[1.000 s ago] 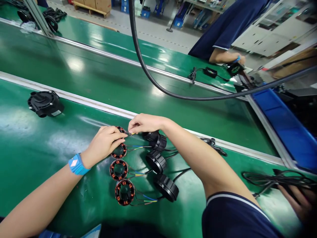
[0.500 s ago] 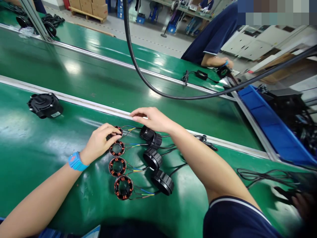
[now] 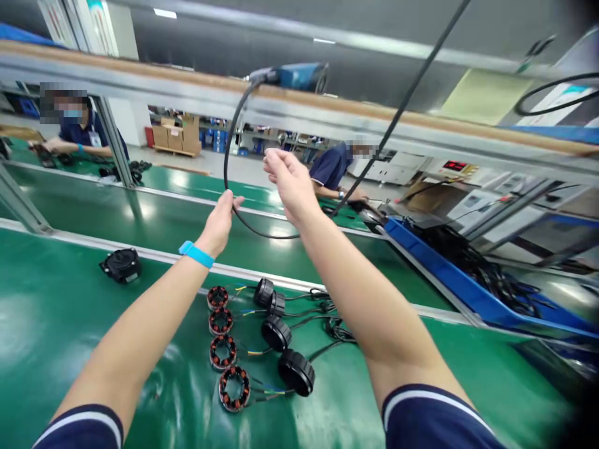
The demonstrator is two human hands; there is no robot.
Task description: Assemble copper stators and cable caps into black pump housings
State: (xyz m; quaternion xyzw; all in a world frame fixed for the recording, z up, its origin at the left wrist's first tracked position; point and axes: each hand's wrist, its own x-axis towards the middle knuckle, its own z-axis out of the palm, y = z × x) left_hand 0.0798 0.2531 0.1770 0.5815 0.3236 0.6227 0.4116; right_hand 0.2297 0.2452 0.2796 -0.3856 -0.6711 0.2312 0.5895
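Observation:
My left hand [image 3: 219, 221] is raised over the bench, its fingers closed around a hanging black cable [image 3: 228, 149]. To its right, my right hand [image 3: 292, 184] is held higher, fingers curled to a pinch; anything in them is too small to make out. Below lies a column of several copper-wound stator rings [image 3: 223, 352], untouched. Thin coloured wires [image 3: 257, 353] run from them to black ribbed round caps [image 3: 276, 332], which have black cords [image 3: 322, 350] on their far side. A black pump-like housing [image 3: 120, 265] sits to the left.
A shelf beam [image 3: 187, 87] crosses above, with a blue device [image 3: 302, 77] on it. A blue bin [image 3: 449, 284] of black cords stands at right. Metal posts [image 3: 112, 140] rise at left. Two co-workers sit across the line, one far left, one behind my right hand.
My left hand has left the farthest stator ring and risen to the cable. My right hand has risen from above the caps. The view has tilted up, bringing the shelf into sight.

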